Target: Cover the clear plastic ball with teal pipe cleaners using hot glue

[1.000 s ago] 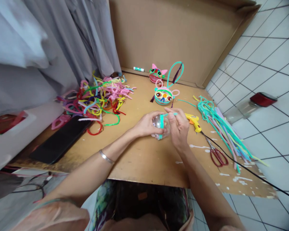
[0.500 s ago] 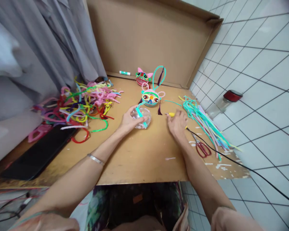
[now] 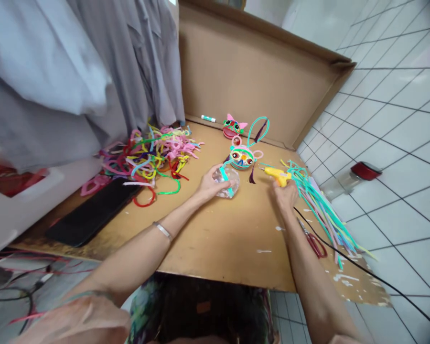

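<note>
My left hand (image 3: 213, 185) is closed around a clear round plastic shell (image 3: 232, 177), with a turquoise pipe-cleaner strip (image 3: 225, 175) lying across it under my thumb. In my right hand (image 3: 285, 193) is a yellow hot glue gun (image 3: 277, 175), gripped by its handle, its nozzle pointing left. Just behind the shell sits a decorated animal-face ornament (image 3: 242, 156) with pink loop ears, a turquoise hanging loop and dark tassels. A second ornament (image 3: 232, 127) with pink pointed ears stands farther back.
Tangled pipe cleaners (image 3: 157, 155) lie at the left, by a black tray-like slab (image 3: 93, 212). Straight pipe cleaners (image 3: 322, 210), red-handled scissors (image 3: 314, 241) and a red-lidded jar (image 3: 354, 177) are at the right. A glue stick (image 3: 208, 118) rests near the cardboard (image 3: 258, 71). The gun's cord (image 3: 372, 272) trails right.
My right hand has lifted the glue gun from the table and holds it upright by the handle. The view has shifted; my left hand still holds the shell.
</note>
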Action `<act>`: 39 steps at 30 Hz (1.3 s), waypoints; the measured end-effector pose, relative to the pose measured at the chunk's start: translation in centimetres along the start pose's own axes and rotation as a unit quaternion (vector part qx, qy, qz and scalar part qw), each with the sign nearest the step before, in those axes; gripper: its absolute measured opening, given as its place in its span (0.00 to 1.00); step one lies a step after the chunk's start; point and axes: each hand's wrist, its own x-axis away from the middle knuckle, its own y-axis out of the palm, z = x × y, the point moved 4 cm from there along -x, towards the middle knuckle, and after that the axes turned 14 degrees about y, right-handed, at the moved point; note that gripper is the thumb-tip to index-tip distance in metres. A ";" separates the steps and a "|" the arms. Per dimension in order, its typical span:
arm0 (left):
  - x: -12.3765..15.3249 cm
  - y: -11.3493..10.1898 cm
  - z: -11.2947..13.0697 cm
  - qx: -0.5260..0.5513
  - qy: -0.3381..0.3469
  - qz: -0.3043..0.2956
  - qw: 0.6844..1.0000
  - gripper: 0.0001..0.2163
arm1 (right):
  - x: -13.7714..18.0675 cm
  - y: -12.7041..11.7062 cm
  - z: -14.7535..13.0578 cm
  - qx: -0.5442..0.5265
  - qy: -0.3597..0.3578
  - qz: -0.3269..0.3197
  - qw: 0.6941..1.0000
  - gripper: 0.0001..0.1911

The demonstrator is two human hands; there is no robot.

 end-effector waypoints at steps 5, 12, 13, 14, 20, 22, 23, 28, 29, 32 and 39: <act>0.3 0.3 0.3 0.028 -0.010 -0.041 0.999 0.39 | 2.4 0.1 -3.2 -0.189 -0.089 0.033 0.977 0.25; 0.6 0.6 1.1 0.042 -0.013 -0.086 0.995 0.39 | 5.4 -0.3 -2.7 -0.237 -0.185 0.089 0.950 0.24; 0.6 0.6 1.1 0.044 -0.013 -0.088 0.995 0.40 | 5.4 -0.5 -2.6 -0.232 -0.198 0.098 0.947 0.24; 0.6 0.6 1.1 0.049 -0.013 -0.091 0.995 0.40 | 5.4 -0.7 -2.5 -0.225 -0.213 0.107 0.945 0.23; 0.6 0.6 1.3 0.054 -0.013 -0.118 0.992 0.39 | 6.0 -1.8 -2.6 -0.194 -0.283 0.157 0.926 0.21; 0.7 0.5 1.4 0.042 -0.011 -0.125 0.991 0.39 | 6.3 -2.0 -2.7 -0.190 -0.291 0.160 0.924 0.20; 0.7 0.5 1.4 0.038 -0.010 -0.128 0.991 0.39 | 6.4 -2.1 -2.7 -0.187 -0.294 0.159 0.923 0.20; 0.7 0.6 1.6 0.026 0.003 -0.137 0.990 0.39 | 6.6 -2.2 -2.7 -0.183 -0.301 0.154 0.923 0.19; 0.7 0.6 1.6 0.026 0.003 -0.138 0.990 0.40 | 6.6 -2.2 -2.6 -0.183 -0.303 0.153 0.923 0.19; 0.7 0.7 1.4 0.028 0.004 -0.143 0.989 0.40 | 6.7 -2.0 -2.6 -0.178 -0.306 0.155 0.922 0.19; 0.7 0.8 1.1 0.024 0.015 -0.149 0.988 0.40 | 6.6 -1.8 -2.5 -0.183 -0.317 0.157 0.917 0.20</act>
